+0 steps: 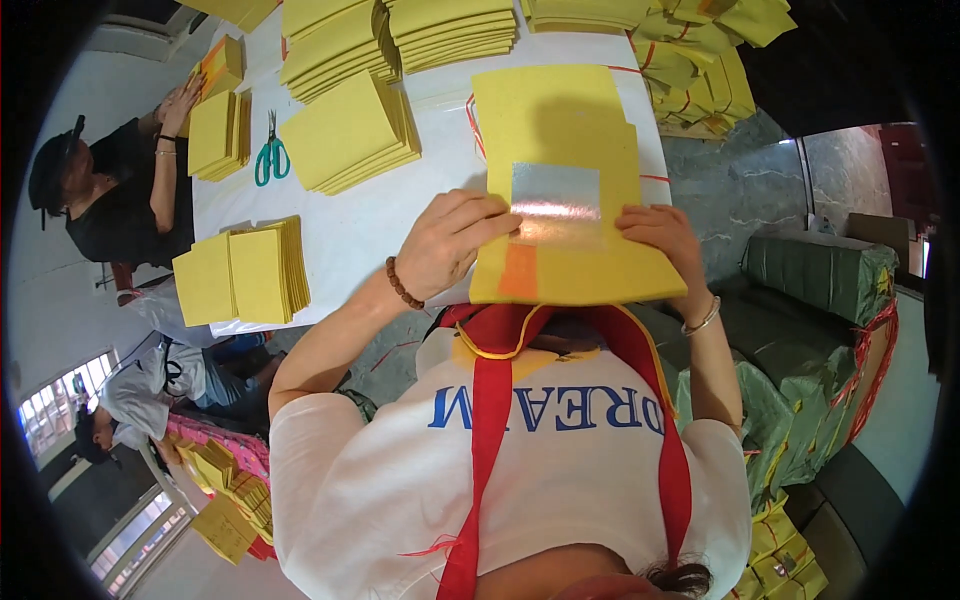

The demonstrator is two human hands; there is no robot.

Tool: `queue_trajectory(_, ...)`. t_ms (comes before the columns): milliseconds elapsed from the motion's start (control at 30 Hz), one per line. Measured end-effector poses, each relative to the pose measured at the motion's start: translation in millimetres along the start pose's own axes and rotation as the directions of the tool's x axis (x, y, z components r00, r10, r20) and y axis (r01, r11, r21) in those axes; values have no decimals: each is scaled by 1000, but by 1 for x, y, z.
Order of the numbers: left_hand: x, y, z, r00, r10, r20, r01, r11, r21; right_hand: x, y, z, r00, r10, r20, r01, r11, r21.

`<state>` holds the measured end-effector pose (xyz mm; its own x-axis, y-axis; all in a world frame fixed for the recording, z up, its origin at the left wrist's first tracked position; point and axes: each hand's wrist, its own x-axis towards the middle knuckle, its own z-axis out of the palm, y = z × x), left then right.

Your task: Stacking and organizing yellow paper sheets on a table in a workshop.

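A stack of yellow paper sheets [560, 110] lies before me at the table's near edge, its near end close to my apron. On it rests a shiny silver foil sheet [555, 185], with an orange patch [519, 272] below. My left hand [455, 235] is closed, its fingertips pinched at the foil's left edge; whatever is between them is mostly covered. My right hand [663, 238] grips the stack's right edge, fingers on top and thumb hidden.
Yellow paper stacks [350, 130] and green-handled scissors [271, 160] lie on the white-covered table [330, 215]. A person in black [130, 170] handles a stack at the left; another [150, 385] sits lower left. Green wrapped bundles [810, 330] stand at the right, yellow bundles [700, 90] at the far right.
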<state>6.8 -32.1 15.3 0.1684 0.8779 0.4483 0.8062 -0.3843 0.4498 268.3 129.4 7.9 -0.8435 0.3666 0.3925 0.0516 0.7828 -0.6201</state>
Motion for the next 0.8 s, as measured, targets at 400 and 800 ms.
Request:
queue_trajectory(400,7,-18,38,677,-730,94,614,489,-620,24,-9,29,751,651,-110,-497,667,556)
queue_trajectory(800,19,-13,32,625,-766,153,609,355,-709,24,7,47,693,704,-154,-552,656,516)
